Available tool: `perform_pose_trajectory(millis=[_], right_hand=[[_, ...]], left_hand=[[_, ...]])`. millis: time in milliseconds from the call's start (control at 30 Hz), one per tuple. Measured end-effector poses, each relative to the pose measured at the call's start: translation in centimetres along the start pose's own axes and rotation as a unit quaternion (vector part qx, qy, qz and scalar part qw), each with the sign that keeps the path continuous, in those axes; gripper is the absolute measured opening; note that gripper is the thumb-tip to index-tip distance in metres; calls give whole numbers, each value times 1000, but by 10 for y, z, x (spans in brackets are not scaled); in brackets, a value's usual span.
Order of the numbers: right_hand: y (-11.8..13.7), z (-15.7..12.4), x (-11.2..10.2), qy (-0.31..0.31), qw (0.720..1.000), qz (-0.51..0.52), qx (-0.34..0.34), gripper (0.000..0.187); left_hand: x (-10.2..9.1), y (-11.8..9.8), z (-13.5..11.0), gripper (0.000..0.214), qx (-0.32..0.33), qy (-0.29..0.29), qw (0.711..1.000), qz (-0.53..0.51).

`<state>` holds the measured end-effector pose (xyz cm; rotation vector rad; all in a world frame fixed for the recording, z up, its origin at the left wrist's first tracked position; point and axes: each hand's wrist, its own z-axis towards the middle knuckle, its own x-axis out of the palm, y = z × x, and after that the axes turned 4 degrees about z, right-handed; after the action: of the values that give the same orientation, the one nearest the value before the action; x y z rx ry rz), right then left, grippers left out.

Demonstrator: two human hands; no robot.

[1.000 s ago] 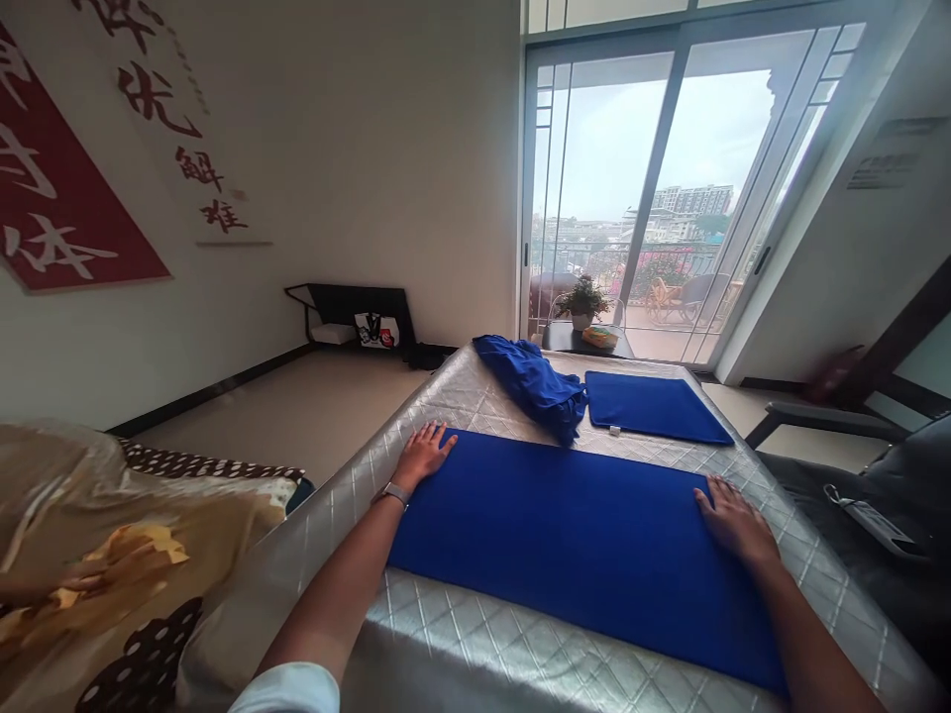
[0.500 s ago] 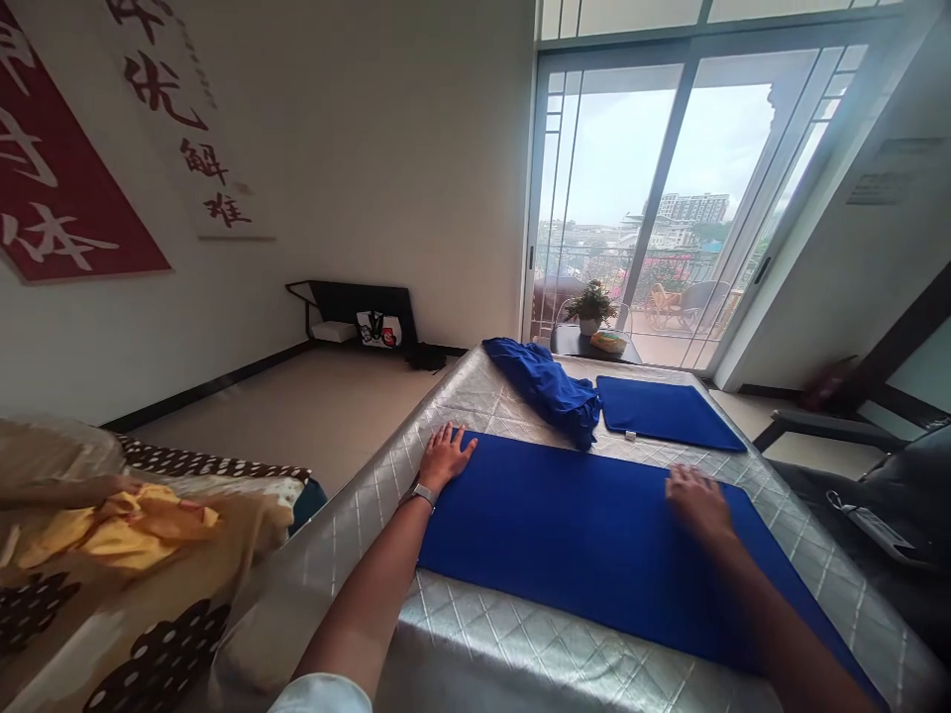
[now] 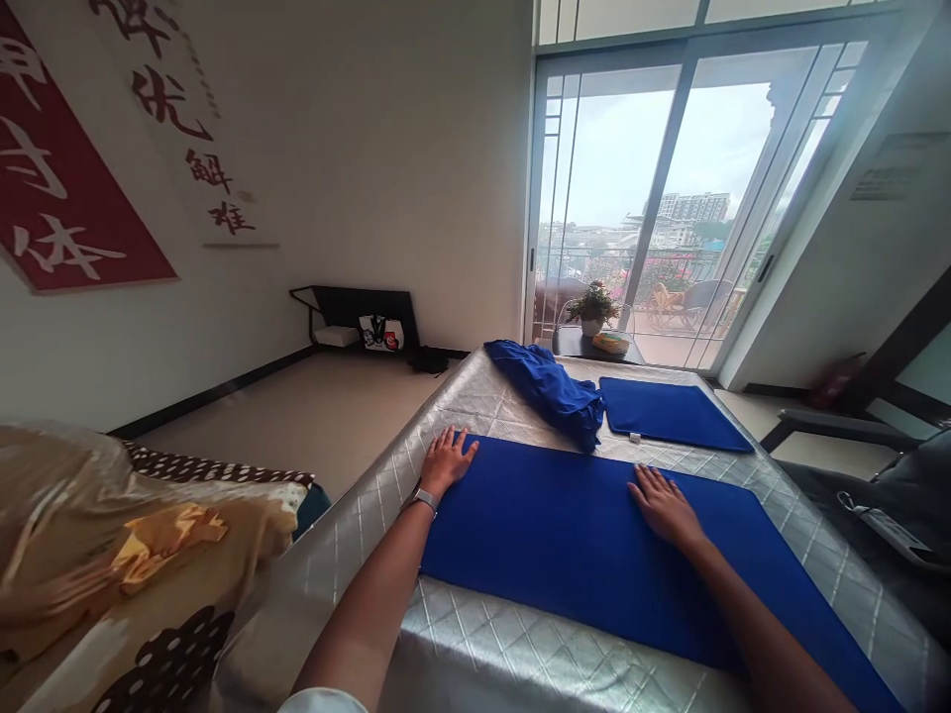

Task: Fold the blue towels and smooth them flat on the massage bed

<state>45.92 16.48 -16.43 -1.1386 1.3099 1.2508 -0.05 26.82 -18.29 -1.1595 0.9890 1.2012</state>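
Blue cloth (image 3: 550, 535) long axis left-right, left hand (image 3: 447, 463) at its far-left corner, right hand (image 3: 667, 505) inboard near far edge, both flat, gripping nothing.

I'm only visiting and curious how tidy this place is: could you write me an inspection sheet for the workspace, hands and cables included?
Surface: silvery quilted cover.
Job's things: large blue cloth and smaller blue cloth, flat; crumpled blue cloth.
Clutter: yellow cloth at left, beside another person's hand.
Hands: left hand open at the large blue cloth's left edge; right hand open upon it.
Cables: white cord by an apparent power strip, right.
Surroundings: glass door, potted plant.
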Motion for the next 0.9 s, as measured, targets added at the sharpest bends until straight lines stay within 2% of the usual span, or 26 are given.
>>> perform_pose_trajectory(millis=[133, 233, 300, 400, 533, 600, 667, 733, 833, 900], right_hand=[[-100, -13, 1, -15, 996, -9, 90, 72], [-140, -21, 1, -32, 990, -1, 139, 74], [-144, -24, -1, -35, 988, 5, 148, 75], [-134, -26, -6, -35, 988, 11, 148, 77], [-125, -27, -10, -41, 988, 17, 150, 76], [-125, -27, -9, -44, 987, 17, 151, 76], [-126, -27, -7, -47, 987, 19, 150, 76], [-127, -26, -6, -51, 987, 23, 148, 76], [-127, -27, -6, -54, 987, 28, 146, 76], [-125, -28, -7, -49, 988, 27, 146, 76]], left_hand=[[-3, 0, -2, 73, 5, -5, 1000, 4], [-6, -2, -3, 71, 3, -4, 1000, 14], [-8, -3, -4, 69, 4, 2, 1000, 21], [-15, -3, -8, 66, 1, 1, 999, 36], [-29, -13, -16, 60, 31, -66, 995, 66], [-34, -32, -22, 58, 66, -97, 991, 60], [-36, -66, -32, 57, 102, -98, 989, 37], [-32, -110, -46, 58, 154, -70, 986, 10], [-19, -178, -73, 66, 264, -21, 964, -25], [-10, -208, -89, 71, 306, 7, 951, -41]])
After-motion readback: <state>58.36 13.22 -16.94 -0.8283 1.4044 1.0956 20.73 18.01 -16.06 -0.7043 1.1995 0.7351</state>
